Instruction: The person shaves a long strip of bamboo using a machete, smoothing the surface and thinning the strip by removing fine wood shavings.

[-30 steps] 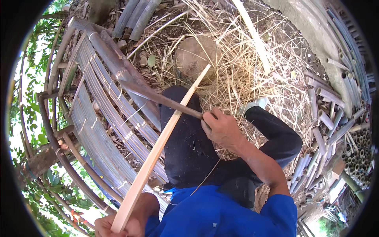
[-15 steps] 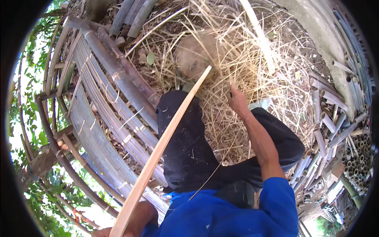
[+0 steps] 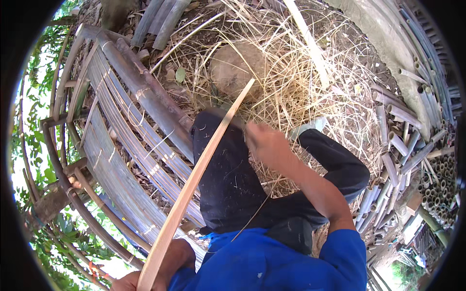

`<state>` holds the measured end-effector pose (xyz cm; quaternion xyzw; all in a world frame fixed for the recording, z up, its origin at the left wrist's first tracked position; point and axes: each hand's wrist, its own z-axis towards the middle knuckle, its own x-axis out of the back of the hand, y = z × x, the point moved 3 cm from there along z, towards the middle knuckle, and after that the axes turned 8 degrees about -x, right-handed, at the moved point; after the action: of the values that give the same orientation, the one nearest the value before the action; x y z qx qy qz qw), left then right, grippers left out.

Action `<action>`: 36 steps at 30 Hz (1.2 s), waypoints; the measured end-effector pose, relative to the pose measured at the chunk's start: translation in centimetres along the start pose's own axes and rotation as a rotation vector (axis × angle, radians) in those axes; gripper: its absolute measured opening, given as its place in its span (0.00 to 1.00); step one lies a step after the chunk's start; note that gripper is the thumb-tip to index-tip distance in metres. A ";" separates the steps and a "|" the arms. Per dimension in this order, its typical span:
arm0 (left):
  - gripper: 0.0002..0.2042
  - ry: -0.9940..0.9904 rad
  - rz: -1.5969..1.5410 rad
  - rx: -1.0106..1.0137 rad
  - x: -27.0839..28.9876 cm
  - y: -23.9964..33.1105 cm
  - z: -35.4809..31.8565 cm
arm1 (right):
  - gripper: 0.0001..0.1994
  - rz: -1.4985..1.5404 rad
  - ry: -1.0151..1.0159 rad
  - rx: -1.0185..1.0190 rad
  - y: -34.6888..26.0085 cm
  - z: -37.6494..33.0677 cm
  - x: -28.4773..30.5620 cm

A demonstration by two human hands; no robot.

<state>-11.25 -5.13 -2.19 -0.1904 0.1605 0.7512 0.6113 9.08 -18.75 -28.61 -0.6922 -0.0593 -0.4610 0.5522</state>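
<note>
A long, pale split bamboo strip [image 3: 194, 177] slants from the lower left up over my thigh. Its tapered far end reaches the edge of a round stone or stump among the shavings. At the bottom edge my left hand [image 3: 127, 281] grips the strip's near end, partly cut off by the picture's rim. My right hand [image 3: 264, 140] is closed around a handle, just right of the strip. A dark knife blade [image 3: 234, 121], smeared by motion, runs from that hand to the strip's upper part. Whether the edge touches the strip cannot be made out.
Thin bamboo shavings [image 3: 301, 92] cover the ground around the round stone or stump [image 3: 235, 68]. A slatted bamboo frame [image 3: 114, 150] lies on the left. Cut bamboo tubes [image 3: 395, 116] are piled at the right, beside a concrete edge [image 3: 369, 29]. My dark-trousered legs [image 3: 223, 184] are folded below.
My right hand has moved left and nearer to me, from above the shavings to beside the strip, bringing the knife with it. My left hand keeps its grip; the strip has barely shifted.
</note>
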 end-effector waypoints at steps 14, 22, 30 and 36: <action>0.19 -0.028 -0.039 0.168 0.0 -2.7 2.6 | 0.11 -0.128 -0.007 -0.244 7.2 -1.2 -0.9; 0.25 -0.101 -0.058 0.248 -1.8 -7.0 4.0 | 0.12 -0.141 -0.115 -0.665 14.9 -4.6 -1.3; 0.17 -0.044 0.566 0.673 4.4 -16.7 -2.0 | 0.15 0.067 0.452 -0.478 7.2 -3.5 5.1; 0.11 -0.478 0.643 0.948 8.1 -23.9 -12.5 | 0.13 0.247 0.604 -0.637 5.1 -4.2 11.5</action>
<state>11.80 0.68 -17.25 0.3331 0.3848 0.7667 0.3914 16.23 -29.02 -24.32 -0.6639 0.3324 -0.5681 0.3550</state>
